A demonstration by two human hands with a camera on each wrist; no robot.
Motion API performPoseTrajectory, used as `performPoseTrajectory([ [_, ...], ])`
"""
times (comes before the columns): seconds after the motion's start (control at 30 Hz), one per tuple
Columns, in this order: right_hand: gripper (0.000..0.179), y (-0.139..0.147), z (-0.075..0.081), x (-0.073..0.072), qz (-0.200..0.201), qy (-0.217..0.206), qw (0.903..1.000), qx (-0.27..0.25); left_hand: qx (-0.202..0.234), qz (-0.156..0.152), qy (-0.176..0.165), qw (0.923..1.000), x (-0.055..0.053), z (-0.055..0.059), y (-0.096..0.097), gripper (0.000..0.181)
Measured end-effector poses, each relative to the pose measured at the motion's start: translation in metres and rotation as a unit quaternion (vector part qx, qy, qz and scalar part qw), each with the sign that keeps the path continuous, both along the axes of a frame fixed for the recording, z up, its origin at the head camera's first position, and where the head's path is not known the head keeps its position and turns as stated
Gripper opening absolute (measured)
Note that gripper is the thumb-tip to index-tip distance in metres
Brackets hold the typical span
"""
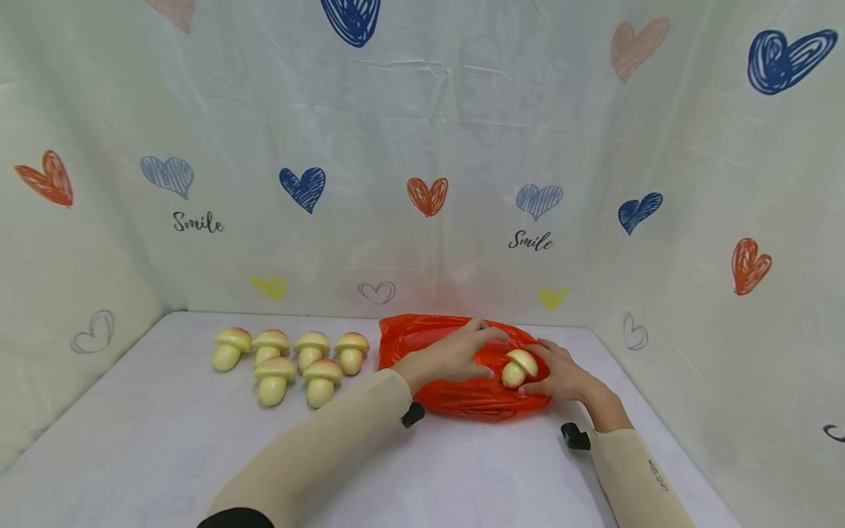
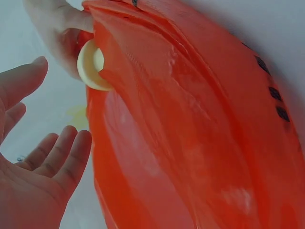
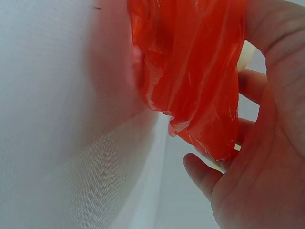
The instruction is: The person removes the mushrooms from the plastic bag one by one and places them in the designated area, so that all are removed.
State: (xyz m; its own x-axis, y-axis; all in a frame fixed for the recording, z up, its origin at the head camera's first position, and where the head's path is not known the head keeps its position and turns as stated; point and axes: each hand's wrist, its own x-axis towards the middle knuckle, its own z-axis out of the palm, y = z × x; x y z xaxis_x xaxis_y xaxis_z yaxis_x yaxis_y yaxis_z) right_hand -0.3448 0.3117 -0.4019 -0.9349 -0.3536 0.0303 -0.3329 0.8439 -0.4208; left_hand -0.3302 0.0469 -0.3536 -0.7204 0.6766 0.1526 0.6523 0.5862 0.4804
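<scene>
A red plastic bag (image 1: 462, 402) lies crumpled toward the back right of the table. On it, in the head view, sits a toy mushroom (image 1: 519, 368) with a pale yellow cap and stem. My right hand (image 1: 561, 374) is at the bag's right end, thumb and fingers around the thin plastic (image 3: 195, 71) beside the mushroom. Over the bag's middle, my left hand (image 1: 455, 353) is spread and holds nothing. In the left wrist view its fingers (image 2: 71, 157) are apart from the mushroom cap (image 2: 86, 67), which shows at the bag's edge.
Several similar toy mushrooms (image 1: 272, 381) stand in two rows on the left of the white-covered table (image 1: 165, 440). A white curtain (image 1: 475, 132) with printed hearts rises behind the table and along both sides.
</scene>
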Motion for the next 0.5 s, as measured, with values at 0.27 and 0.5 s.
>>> performPoseTrajectory([
  [0.27, 0.085, -0.001, 0.003, -0.001, -0.006, -0.006, 1.0000, -0.004, -0.010, -0.001, -0.027, 0.9996, -0.006, -0.006, 0.021, 0.061],
  [0.5, 0.088, 0.001, 0.003, 0.000, -0.006, -0.016, 0.9998, -0.006, -0.020, 0.012, -0.038, 0.9990, -0.011, -0.020, 0.036, 0.064],
])
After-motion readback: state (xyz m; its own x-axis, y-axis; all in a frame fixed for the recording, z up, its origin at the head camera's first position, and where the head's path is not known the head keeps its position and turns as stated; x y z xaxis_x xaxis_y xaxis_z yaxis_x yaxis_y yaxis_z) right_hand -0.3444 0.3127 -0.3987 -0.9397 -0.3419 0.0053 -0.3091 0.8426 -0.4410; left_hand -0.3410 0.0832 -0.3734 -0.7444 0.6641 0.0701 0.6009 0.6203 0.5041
